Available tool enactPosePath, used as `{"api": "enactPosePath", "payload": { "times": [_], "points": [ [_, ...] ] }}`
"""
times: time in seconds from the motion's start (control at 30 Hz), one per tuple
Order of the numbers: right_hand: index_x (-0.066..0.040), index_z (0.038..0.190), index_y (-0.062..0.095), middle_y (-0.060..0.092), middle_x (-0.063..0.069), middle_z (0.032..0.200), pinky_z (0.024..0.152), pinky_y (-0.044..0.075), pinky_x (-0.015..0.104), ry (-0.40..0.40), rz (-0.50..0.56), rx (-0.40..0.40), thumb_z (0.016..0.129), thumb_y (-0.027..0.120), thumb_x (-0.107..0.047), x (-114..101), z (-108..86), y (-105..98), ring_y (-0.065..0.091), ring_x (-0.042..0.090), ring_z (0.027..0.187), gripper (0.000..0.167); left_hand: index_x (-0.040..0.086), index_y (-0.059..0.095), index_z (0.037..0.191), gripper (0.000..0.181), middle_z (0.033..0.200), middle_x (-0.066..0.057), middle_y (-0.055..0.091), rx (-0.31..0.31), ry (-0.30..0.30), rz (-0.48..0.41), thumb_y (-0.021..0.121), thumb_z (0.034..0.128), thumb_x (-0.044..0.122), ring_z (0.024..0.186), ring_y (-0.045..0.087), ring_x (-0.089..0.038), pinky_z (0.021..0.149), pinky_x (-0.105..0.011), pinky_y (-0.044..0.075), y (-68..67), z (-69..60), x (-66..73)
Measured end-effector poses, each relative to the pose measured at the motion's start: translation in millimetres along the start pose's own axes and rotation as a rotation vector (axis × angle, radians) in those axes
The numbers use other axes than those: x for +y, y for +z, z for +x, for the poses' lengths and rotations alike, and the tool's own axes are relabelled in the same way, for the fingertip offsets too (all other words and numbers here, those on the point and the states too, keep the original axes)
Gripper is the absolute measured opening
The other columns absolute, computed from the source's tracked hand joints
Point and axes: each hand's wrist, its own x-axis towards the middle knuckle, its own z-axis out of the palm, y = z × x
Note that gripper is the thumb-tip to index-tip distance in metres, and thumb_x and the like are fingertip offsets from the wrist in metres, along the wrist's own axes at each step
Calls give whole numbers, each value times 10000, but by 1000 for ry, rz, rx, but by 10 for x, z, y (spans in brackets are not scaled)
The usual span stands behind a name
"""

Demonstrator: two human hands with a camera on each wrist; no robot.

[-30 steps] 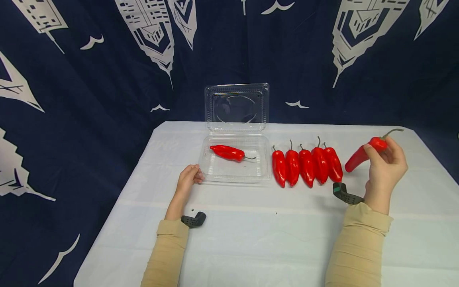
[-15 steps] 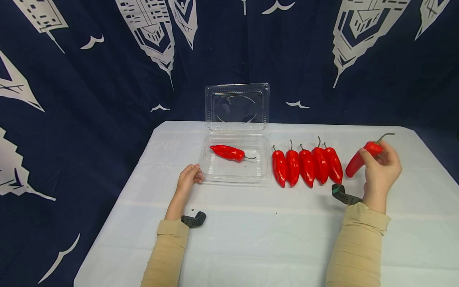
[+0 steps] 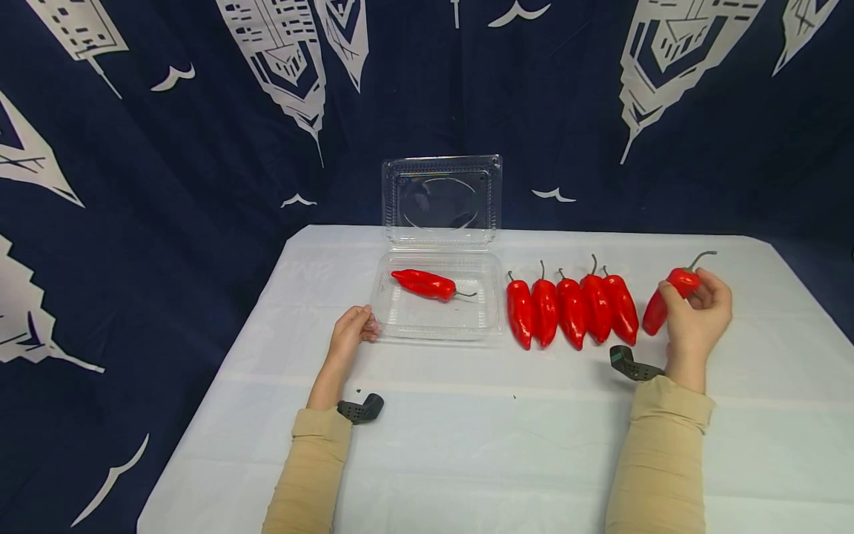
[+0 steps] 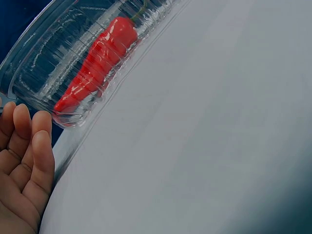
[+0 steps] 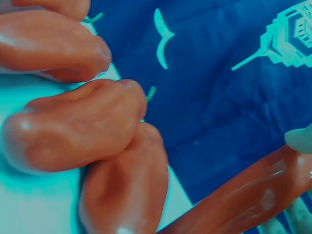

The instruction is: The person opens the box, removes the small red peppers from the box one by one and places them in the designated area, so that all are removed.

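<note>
A hinged clear plastic container (image 3: 434, 331) stands on the table with its lid (image 3: 442, 200) raised. Inside lies one red chili pepper (image 3: 424, 285), its stem toward the right. My left hand (image 3: 352, 326) is at the container's left front corner, fingers curled at the rim; its thumb is hidden in the left wrist view. My right hand (image 3: 699, 311) pinches another red pepper (image 3: 656, 314) between thumb and fingers, stem up and tip tilted down to the left. Beside that pepper, several red peppers (image 3: 571, 311) lie in a row, stems pointing away.
A white cloth covers the table (image 3: 507, 460). Behind the table hangs a dark blue curtain (image 3: 560, 119) with white building and bird prints. The row of peppers lies between the container and my right hand.
My right hand has moved left and slightly down with its pepper, closer to the row. The left hand, container and other peppers stay where they were.
</note>
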Motion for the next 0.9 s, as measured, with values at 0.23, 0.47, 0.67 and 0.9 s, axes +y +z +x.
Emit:
{"api": "enactPosePath", "payload": {
  "times": [0.23,0.47,0.67,0.9],
  "points": [
    [-230,1328,438,435,-15,1362,1055,313,284,-20,9,-34,815,688,-25,100,24,23,406,89,1187,606,-7,503,854,233,736,-34,548,30,12,-4,453,994,173,677,576,-111,621,-210,479,-34,140,-250],
    [-259,1345,409,404,-27,1395,1062,304,288,17,-37,-27,826,711,-94,190,67,25,383,80,1192,623,1,503,853,227,730,-29,543,33,19,10,455,987,178,672,576,-99,622,-210,482,-36,136,-253],
    [-276,1345,442,438,-42,1399,1024,342,259,40,-96,-11,830,720,-180,266,124,41,401,43,1061,593,-1,504,857,225,733,-30,541,37,9,17,453,988,175,675,574,-101,622,-212,483,-37,134,-246],
    [-298,1362,434,403,-50,1426,1037,335,255,95,-142,-32,837,711,-219,312,150,57,378,40,1117,598,0,503,853,233,727,-31,544,34,14,14,452,991,181,669,573,-104,615,-209,482,-31,138,-245]
  ]
}}
